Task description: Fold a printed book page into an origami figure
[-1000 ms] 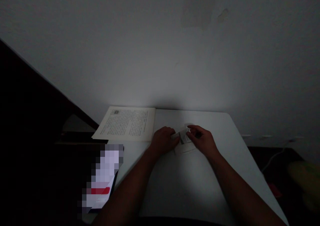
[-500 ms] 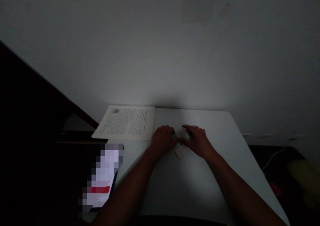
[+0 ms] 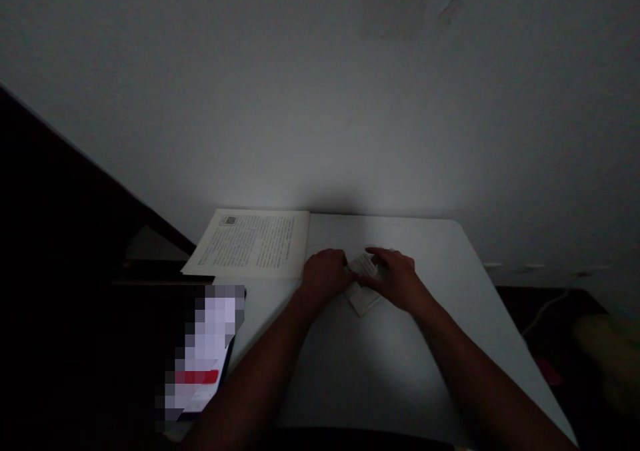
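Note:
A small folded piece of printed paper point(image 3: 363, 299) lies on the white table point(image 3: 340, 384), one corner pointing toward me. My left hand point(image 3: 327, 274) is closed at the paper's left side, with its thumb reaching onto it. From the right, my right hand point(image 3: 394, 278) grips the same paper, thumb on top and index finger curved over its far edge. The two thumbs nearly meet at the middle of the sheet. Parts of the paper are hidden under the fingers, and the light is dim.
An open printed booklet point(image 3: 255, 244) lies at the table's back left, overhanging its edge. A lit phone point(image 3: 210, 351), its screen blurred out, is beside my left forearm. The wall point(image 3: 320, 104) stands directly behind the table. A pale cable point(image 3: 547, 311) hangs on the right.
Both hands stay on the paper in almost the same place. The right fingers have lifted and shifted slightly, and the view has tipped a little.

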A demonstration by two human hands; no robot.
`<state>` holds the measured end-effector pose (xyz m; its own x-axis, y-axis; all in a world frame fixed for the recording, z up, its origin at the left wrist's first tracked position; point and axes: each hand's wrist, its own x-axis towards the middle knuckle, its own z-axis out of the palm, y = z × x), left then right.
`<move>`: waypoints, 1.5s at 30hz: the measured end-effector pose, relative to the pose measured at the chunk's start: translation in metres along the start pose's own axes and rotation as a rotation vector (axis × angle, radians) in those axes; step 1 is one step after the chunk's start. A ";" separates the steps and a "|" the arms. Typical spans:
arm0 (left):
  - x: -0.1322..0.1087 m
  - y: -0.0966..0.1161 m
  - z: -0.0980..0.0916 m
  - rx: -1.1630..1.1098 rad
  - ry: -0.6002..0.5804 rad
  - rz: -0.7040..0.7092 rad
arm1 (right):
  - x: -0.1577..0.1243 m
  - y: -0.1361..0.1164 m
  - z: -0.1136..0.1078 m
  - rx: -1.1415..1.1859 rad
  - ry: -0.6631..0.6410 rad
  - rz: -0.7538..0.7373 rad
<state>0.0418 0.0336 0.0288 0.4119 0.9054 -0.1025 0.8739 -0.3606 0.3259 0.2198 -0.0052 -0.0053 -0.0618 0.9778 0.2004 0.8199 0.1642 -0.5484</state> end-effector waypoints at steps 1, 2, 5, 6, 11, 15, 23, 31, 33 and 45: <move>0.000 0.000 -0.001 -0.003 -0.006 -0.001 | 0.000 -0.002 0.001 -0.026 0.010 0.013; 0.000 0.001 -0.002 -0.005 -0.013 -0.003 | 0.000 -0.005 0.002 -0.042 0.013 0.029; 0.001 0.001 -0.005 0.001 -0.033 -0.024 | 0.003 -0.009 0.003 -0.054 -0.015 0.086; 0.002 0.001 -0.005 0.008 -0.039 -0.034 | 0.004 -0.010 0.002 -0.054 -0.028 0.108; 0.005 -0.001 -0.005 0.038 -0.074 -0.066 | 0.006 -0.011 -0.002 -0.054 -0.064 0.179; 0.004 -0.001 -0.007 0.040 -0.092 -0.048 | 0.006 -0.009 -0.003 -0.040 -0.070 0.173; 0.002 -0.012 -0.012 -0.019 -0.079 0.015 | 0.003 0.001 -0.002 0.015 -0.030 0.107; -0.003 -0.012 -0.004 -0.100 0.038 0.096 | 0.000 0.006 -0.001 0.194 0.025 0.088; -0.005 -0.010 0.001 -0.135 0.100 0.156 | 0.000 0.004 -0.002 0.333 0.048 0.100; -0.018 0.012 0.011 -0.168 0.300 0.448 | 0.008 0.003 0.004 1.112 0.297 0.382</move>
<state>0.0475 0.0103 0.0239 0.6204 0.7046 0.3444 0.5671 -0.7064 0.4235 0.2192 0.0032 -0.0085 0.3300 0.9436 -0.0281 -0.1888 0.0368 -0.9813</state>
